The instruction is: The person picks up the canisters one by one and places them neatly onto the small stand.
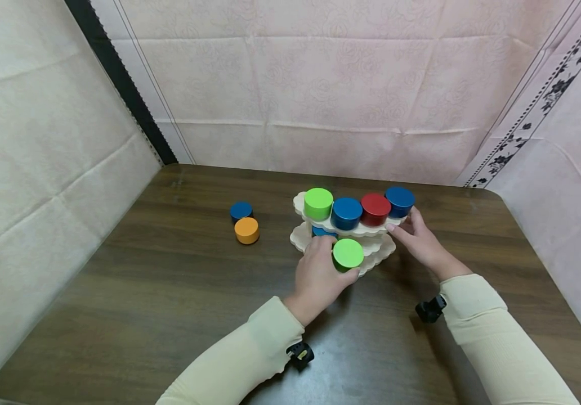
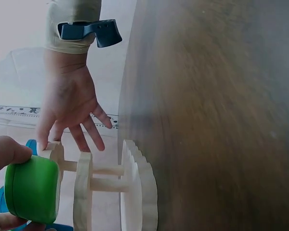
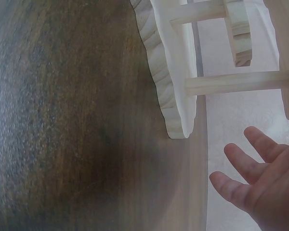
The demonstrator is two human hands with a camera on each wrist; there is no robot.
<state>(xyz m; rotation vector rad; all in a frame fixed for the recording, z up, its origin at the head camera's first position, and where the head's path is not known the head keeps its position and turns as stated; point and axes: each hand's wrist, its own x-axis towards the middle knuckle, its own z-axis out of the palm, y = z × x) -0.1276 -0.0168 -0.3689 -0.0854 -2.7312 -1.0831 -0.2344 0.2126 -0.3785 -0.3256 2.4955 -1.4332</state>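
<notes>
I have room just left of the wooden stand (image 1: 371, 244), orange disc (image 1: 246, 230) and blue disc (image 1: 241, 210) farther left, left hand (image 1: 316, 278) blocking its front, right hand (image 1: 428, 247) its right end

Left forearm (image 1: 240, 360) reaches forward and inward; left grip (image 1: 318, 278) engaged, thumb (image 1: 349, 275) and fingers curled in a pinch. Right forearm (image 1: 508, 349) angles inward; right grip (image 1: 424, 244) loose, three fingers (image 3: 233, 191) extended and spread, palm (image 2: 72, 96) exposed in the left wrist view.

Wood-grained brown table (image 1: 118, 304), creased pale cloth backdrop (image 1: 321, 84), black border strip (image 1: 123, 81)
</notes>
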